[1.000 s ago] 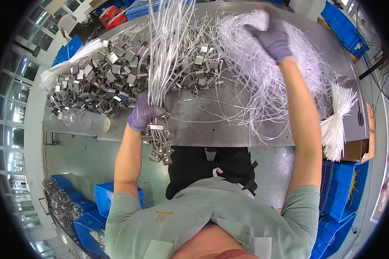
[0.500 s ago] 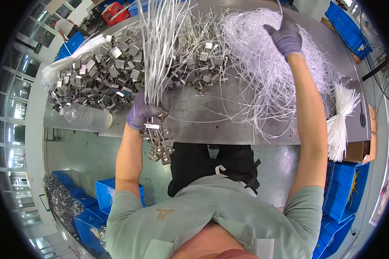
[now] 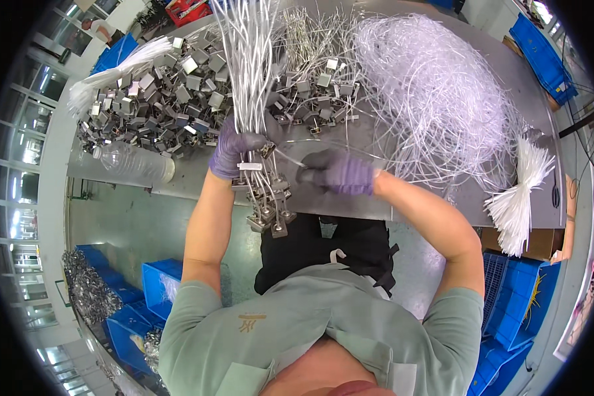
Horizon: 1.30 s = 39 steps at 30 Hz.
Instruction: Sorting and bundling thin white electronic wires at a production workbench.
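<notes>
My left hand (image 3: 231,150), in a purple-grey glove, is closed round an upright bundle of clear cables (image 3: 251,72). Small square metal blocks (image 3: 268,210) hang from the bundle's lower end, below the fist. To its right is my gloved right hand (image 3: 340,173), slightly smeared by motion, its fingers drawn together over the table's near part. One clear cable (image 3: 287,157) runs from beside the left fist to the right fingertips, which appear to pinch it. Behind the right hand lies a big tangled heap of clear cables (image 3: 435,92).
Many metal blocks (image 3: 178,92) with cable ends are piled at the left of the metal table (image 3: 389,208). A clear plastic bottle (image 3: 132,163) lies near its front edge. White tie bundles (image 3: 521,198) lie at both sides. Blue crates (image 3: 162,287) stand on the floor.
My right hand has come back from the far side of the cable heap to beside the left fist. My left hand, still holding the bundle, has shifted slightly right.
</notes>
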{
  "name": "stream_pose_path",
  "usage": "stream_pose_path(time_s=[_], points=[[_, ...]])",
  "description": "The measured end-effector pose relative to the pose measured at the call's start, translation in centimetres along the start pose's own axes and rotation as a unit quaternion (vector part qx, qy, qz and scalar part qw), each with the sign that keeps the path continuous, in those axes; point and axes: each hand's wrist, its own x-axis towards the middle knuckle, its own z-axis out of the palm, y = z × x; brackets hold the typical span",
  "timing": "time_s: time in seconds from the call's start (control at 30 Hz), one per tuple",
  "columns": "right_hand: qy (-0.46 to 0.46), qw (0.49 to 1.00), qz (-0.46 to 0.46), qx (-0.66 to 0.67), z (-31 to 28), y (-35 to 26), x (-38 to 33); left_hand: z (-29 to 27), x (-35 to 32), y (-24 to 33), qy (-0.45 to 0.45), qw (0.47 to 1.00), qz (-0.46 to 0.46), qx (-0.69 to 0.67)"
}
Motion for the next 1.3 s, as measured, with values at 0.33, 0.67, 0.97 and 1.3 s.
stream_pose_path(time_s=[0.33, 0.67, 0.97, 1.3], points=[[0.49, 0.868, -0.068, -0.04, -12.6, -4.8, -10.0, -2.9, -1.1, -0.6, 0.094, 0.995, 0.023, 0.023], [0.642, 0.565, -0.231, -0.464, -15.1, -2.2, -5.0, -0.7, -1.6, 1.3, 0.037, 0.98, 0.054, 0.189], [0.217, 0.681, -0.316, -0.624, -1.4, 19.0, 2.8, -0.2, -4.1, 2.3, 0.019, 0.989, 0.064, 0.132], [0.318, 0.713, -0.052, -0.622, -9.4, 14.8, 0.5, -1.9, -5.5, 1.8, 0.091, 0.962, 0.06, 0.252]])
